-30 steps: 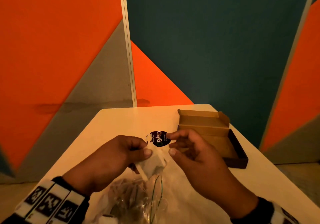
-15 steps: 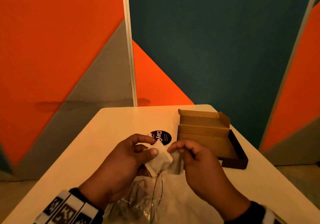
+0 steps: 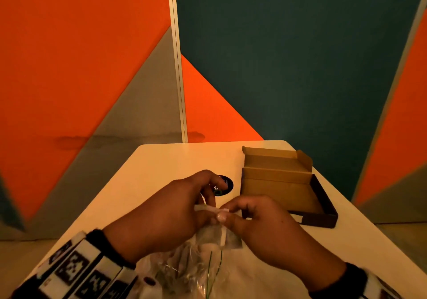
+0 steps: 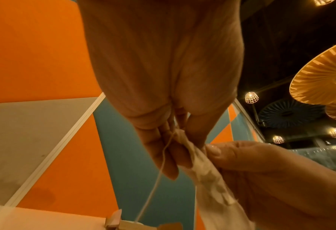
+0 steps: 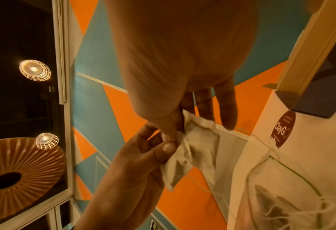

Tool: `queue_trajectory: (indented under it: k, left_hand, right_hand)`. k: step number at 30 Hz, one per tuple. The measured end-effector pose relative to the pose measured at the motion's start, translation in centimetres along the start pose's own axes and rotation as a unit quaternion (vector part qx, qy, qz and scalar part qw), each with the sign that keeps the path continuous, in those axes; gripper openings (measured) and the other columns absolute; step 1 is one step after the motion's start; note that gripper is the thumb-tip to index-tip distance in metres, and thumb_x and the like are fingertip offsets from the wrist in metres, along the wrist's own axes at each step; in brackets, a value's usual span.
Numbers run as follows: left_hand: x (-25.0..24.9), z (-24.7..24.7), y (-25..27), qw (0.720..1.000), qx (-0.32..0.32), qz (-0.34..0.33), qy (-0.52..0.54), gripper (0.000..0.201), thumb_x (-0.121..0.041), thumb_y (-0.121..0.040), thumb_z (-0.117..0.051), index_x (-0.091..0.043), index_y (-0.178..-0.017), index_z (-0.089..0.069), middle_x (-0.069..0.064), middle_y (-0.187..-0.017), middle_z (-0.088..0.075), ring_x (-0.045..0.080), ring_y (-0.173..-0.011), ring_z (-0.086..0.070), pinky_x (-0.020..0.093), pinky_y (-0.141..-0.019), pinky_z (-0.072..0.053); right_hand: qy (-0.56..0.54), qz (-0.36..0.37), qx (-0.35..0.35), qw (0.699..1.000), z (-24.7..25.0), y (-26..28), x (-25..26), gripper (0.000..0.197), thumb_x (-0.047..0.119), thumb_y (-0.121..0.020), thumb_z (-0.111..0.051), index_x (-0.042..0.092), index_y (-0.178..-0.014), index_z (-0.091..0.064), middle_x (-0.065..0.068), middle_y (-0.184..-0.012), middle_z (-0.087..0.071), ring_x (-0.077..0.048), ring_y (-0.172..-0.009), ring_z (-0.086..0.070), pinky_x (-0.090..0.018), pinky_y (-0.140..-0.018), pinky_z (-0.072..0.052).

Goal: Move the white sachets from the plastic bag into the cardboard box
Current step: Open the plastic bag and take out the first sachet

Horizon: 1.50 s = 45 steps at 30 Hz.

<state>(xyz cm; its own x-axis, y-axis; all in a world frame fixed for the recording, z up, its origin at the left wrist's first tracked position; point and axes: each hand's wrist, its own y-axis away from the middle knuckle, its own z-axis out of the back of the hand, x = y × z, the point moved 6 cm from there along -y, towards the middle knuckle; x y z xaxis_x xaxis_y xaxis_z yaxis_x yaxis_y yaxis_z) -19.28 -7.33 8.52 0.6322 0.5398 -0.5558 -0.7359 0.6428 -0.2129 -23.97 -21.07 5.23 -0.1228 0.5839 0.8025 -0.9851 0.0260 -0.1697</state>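
Both hands meet over the table's middle and pinch a white sachet [image 3: 209, 208] between them. My left hand [image 3: 211, 206] pinches its top edge between thumb and fingers, and in the left wrist view the sachet [image 4: 208, 175] hangs down with a thin string [image 4: 159, 179] trailing. My right hand [image 3: 231, 212] pinches the same crumpled sachet [image 5: 198, 140] from the other side. The clear plastic bag [image 3: 182, 273] lies below the hands near the front edge, with more sachets [image 5: 271, 200] and strings inside. The open cardboard box [image 3: 282, 190] sits to the right, beyond my right hand.
A round dark sticker [image 3: 225, 185] lies on the white table [image 3: 161, 164] just behind my left hand's fingers. Orange, grey and teal wall panels stand close behind the table. The table's far edge lies just past the box.
The hands have drawn together and dropped a little. The sachet, earlier flat under my left thumb, is now crumpled and pinched by both hands. My left fingers now partly cover the sticker.
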Motion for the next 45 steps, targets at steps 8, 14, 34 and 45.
queue_trajectory:
  k: [8, 14, 34, 45]
  left_hand:
    - [1.7, 1.8, 2.2, 0.982, -0.166, 0.085, -0.004, 0.022, -0.051, -0.077, -0.073, -0.041, -0.09, -0.058, -0.02, -0.094, -0.058, -0.006, -0.086, -0.056, 0.014, -0.069, -0.044]
    - [2.3, -0.7, 1.5, 0.987, -0.084, 0.119, 0.063, 0.028, -0.048, -0.085, -0.068, -0.021, -0.077, -0.07, -0.003, -0.078, -0.07, 0.004, -0.062, -0.059, 0.024, -0.067, -0.047]
    - [-2.4, 1.6, -1.4, 0.958, 0.072, -0.014, -0.276, 0.01, -0.029, -0.092, -0.063, -0.032, -0.1, -0.069, -0.01, -0.092, -0.069, 0.004, -0.071, -0.054, 0.019, -0.063, -0.041]
    - [1.1, 4.7, -0.9, 0.953, 0.053, 0.023, -0.299, 0.019, -0.033, -0.096, -0.055, -0.034, -0.107, -0.07, -0.015, -0.102, -0.065, -0.001, -0.08, -0.054, 0.011, -0.066, -0.042]
  right_hand:
    - [-0.08, -0.044, -0.098, 0.991, 1.4, -0.3, -2.2, 0.016, 0.046, -0.086, -0.064, 0.037, -0.078, -0.076, 0.02, -0.082, -0.071, -0.001, -0.079, -0.065, -0.024, -0.074, -0.054]
    - [-0.118, -0.041, -0.059, 0.99, 0.5, 0.1, -2.1, 0.015, 0.04, -0.088, -0.063, 0.043, -0.079, -0.075, 0.014, -0.081, -0.074, -0.005, -0.077, -0.067, -0.035, -0.079, -0.058]
    - [0.078, 0.046, -0.018, 0.996, 0.5, -0.5, 0.2, 0.014, 0.048, -0.085, -0.066, 0.042, -0.095, -0.074, 0.03, -0.09, -0.066, 0.008, -0.084, -0.057, -0.018, -0.072, -0.049]
    - [0.092, -0.033, -0.05, 0.994, 3.5, -0.4, -1.7, 0.01, 0.065, -0.079, -0.06, 0.069, -0.07, -0.06, 0.036, -0.083, -0.057, 0.001, -0.097, -0.059, -0.026, -0.095, -0.047]
